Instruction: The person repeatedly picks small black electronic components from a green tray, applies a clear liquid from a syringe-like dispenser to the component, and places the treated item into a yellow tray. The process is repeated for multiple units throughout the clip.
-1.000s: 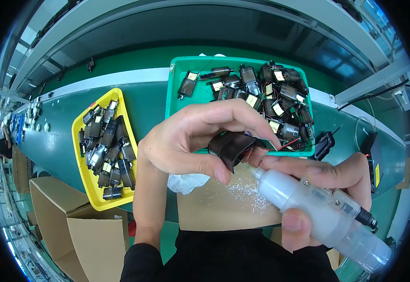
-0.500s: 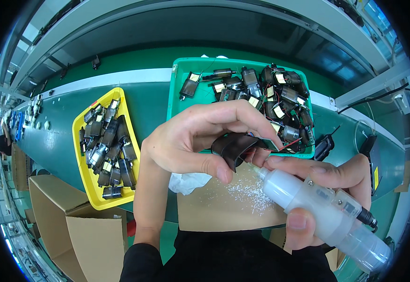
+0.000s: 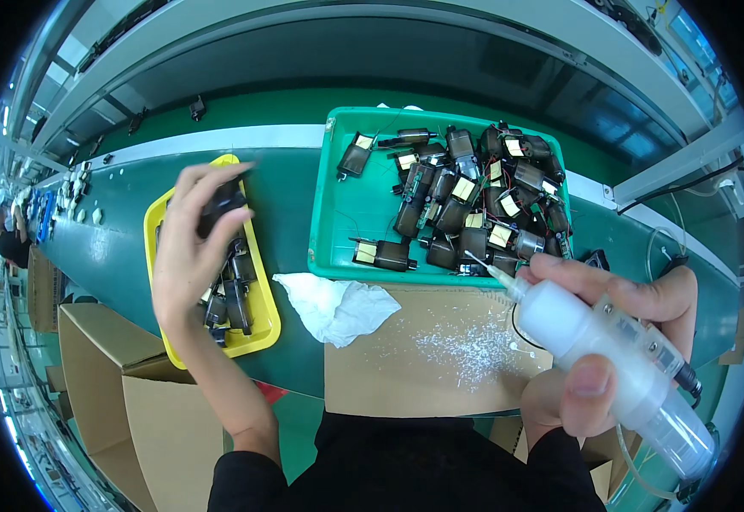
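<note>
Above the yellow tray [image 3: 267, 337] at the left, my left hand [image 3: 188, 235] is blurred by motion. Its thumb and fingers are closed round a dark brown cased part [image 3: 221, 205], whose details are smeared. On the right, my right hand [image 3: 636, 299] grips a translucent white dispenser [image 3: 589, 341] with a thin needle tip and a small screwed-on block on its side. The dispenser tilts up and left, its tip in front of the near edge of the green tray [image 3: 325, 230]. Dark cased parts [image 3: 380, 254], several with pale labels and wires, fill much of that tray.
A cardboard sheet [image 3: 372, 384] strewn with white crumbs [image 3: 466, 350] lies before me, a crumpled white cloth [image 3: 336, 307] at its left corner. An opened cardboard box [image 3: 171, 435] stands lower left. A metal frame rises behind the bench; another person [image 3: 9, 235] sits far left.
My left hand has moved from the middle to the yellow tray, carrying the dark part. The right hand with the dispenser has shifted slightly right, and its needle tip now shows.
</note>
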A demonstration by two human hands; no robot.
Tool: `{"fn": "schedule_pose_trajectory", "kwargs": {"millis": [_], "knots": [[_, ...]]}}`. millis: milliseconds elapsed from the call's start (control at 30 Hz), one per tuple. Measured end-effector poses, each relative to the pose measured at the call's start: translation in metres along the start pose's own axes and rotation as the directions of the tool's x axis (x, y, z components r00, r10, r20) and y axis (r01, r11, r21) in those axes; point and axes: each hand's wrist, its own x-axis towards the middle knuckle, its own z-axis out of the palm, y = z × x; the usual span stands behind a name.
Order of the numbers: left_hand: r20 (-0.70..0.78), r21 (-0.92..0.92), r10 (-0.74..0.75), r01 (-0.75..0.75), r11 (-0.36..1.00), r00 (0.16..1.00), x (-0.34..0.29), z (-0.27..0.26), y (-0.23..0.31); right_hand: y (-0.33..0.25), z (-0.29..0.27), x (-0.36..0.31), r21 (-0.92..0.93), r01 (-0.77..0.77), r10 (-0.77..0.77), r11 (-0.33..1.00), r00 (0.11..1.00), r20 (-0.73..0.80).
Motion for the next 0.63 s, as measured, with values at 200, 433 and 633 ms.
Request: {"fn": "schedule_pose_trajectory", "kwargs": {"millis": [200,433,633], "knots": [[-0.208,0.229,-0.041,0.089,0.969,0.977,0.0,0.013,-0.042,-0.007,0.0,0.0,-0.025,0.004,-0.006,1.0,0.998,-0.06],[0.08,0.391,0.134,-0.154,0.908,0.988,0.09,0.147,0.003,0.009,-0.007,0.012,-0.05,-0.009,0.011,0.999,0.999,0.035],[0.143,0.278,0.327,-0.355,0.892,0.934,0.157,0.231,-0.003,-0.022,-0.032,0.032,-0.008,0.039,-0.039,0.999,0.999,-0.031]]}}
